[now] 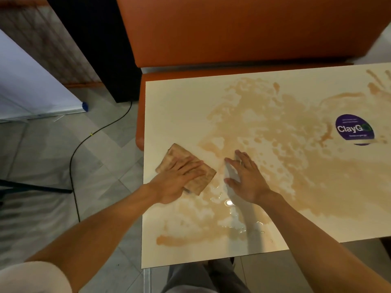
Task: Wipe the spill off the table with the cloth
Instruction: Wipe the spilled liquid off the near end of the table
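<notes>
Okay, your left hand [179, 178] presses flat, fingers open, on the folded cloth [186, 169] at the table's [169, 98] left edge. Right hand [246, 178] spread, empty, on the spill [285, 144]. Cloth looks soft, soaked, slide-prone; palm its middle.

Cream table [175, 106] covered in a light brown spill [275, 144], tan woven cloth [186, 163], purple round sticker [354, 129] at right, orange seat [243, 28] up top.
</notes>
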